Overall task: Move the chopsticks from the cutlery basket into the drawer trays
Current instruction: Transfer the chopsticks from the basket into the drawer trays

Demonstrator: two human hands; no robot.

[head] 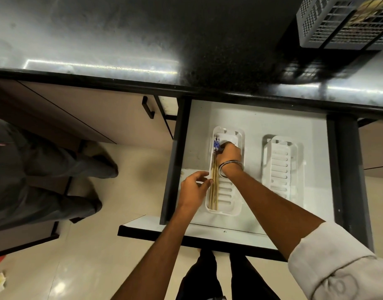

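Wooden chopsticks (214, 191) with blue-patterned tops lie lengthwise along the left side of the left white tray (233, 204) in the open drawer (313, 135). My right hand (229, 155) reaches into that tray, fingers curled on the chopsticks' patterned ends. My left hand (194, 187) is at the tray's left rim, its thumb and fingers touching the rim and the chopsticks' shafts. A second white slotted tray (280, 163) lies to the right with nothing in it. The grey cutlery basket (337, 24) stands on the black counter at the far right, with more chopsticks inside.
The black counter (121, 40) runs across the top. Another person's legs and shoes (56, 169) stand on the floor to the left. A cabinet handle (148, 107) sits left of the drawer. My own legs are below the drawer front.
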